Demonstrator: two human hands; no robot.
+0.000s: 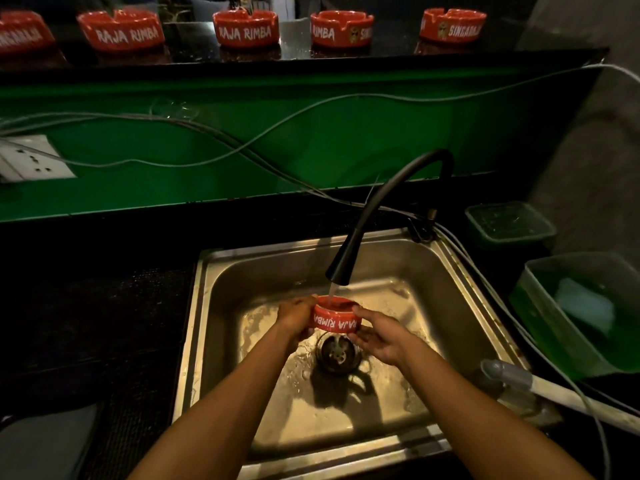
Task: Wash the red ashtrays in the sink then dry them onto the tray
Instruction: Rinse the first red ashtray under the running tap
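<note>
We hold one red ashtray [337, 315], round, glossy, lettered "RAJA RIMBA" in white, upside down to us, over the drain [337, 353] in the steel sink [221, 306], under water from the black faucet [374, 216]. Our left hand [296, 315] grips its rim at nine o'clock, our right hand [379, 336] cups it at three o'clock with fingers loosely spread. We count five more ashtrays [246, 27] along the shelf [346, 57] at twelve o'clock.

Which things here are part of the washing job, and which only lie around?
Job: ashtray held by left hand and right hand, tap, sink, shelf ashtrays.
Lying about: green tubs, cables, socket.
</note>
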